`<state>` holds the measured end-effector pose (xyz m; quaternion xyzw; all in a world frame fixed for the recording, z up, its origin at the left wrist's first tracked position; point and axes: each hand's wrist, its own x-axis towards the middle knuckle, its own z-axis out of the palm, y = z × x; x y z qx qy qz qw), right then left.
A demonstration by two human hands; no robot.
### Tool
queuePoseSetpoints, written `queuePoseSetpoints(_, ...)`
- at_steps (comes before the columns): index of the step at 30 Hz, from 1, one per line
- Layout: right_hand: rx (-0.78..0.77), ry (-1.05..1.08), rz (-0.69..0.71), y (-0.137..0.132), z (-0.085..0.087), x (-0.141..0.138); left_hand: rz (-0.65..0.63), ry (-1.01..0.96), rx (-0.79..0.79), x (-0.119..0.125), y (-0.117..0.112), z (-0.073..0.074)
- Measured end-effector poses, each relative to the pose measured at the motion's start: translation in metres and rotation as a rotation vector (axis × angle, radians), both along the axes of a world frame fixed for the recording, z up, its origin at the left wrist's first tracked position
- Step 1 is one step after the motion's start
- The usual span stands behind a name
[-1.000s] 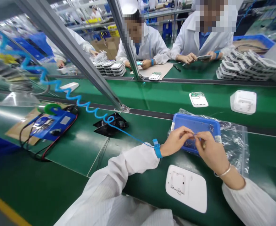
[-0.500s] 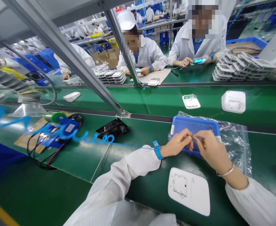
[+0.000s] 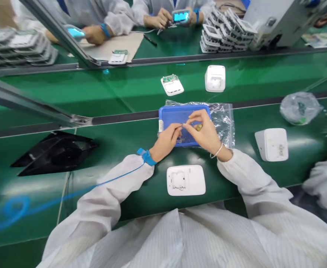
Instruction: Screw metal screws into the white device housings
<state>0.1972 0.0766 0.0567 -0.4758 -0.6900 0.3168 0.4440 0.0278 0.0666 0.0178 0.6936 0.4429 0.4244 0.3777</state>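
Note:
My left hand and my right hand meet fingertip to fingertip over a shallow blue tray holding several tiny parts. Both pinch something small between them; I cannot make out what it is. A yellowish bit shows in my right palm. The tray rests on a clear plastic bag. A white plastic housing lies face down just in front of me, below my hands. A blue wrist strap with a coiled blue cord sits on my left wrist.
A second white housing stands to the right, a crumpled clear bag beyond it. On the far belt lie a circuit-board part and a white housing. A black fan lies left. Co-workers' hands work across, beside stacked housings.
The view has tilted down and swung, so the bench sits more centred. My hands stay pinched together over the blue tray. The blue cord has dropped low to the left.

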Motion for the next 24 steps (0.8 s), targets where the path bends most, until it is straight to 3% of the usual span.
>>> queuePoseSetpoints(6,0.042,-0.049,0.027,-0.003,-0.009,-0.002,-0.086,-0.013,-0.009,0.000,-0.002,0.004)
queuePoseSetpoints(14,0.308,-0.475,0.047,-0.010,-0.008,0.008,-0.131,0.002,-0.023,-0.005,0.002,0.005)
queuePoseSetpoints(20,0.114,-0.258,-0.036,-0.013,0.000,-0.003,-0.051,-0.001,-0.095,-0.005,0.001,0.007)
queuePoseSetpoints(24,0.092,-0.200,-0.005,-0.016,-0.003,-0.009,-0.109,0.038,-0.134,-0.003,-0.006,0.016)
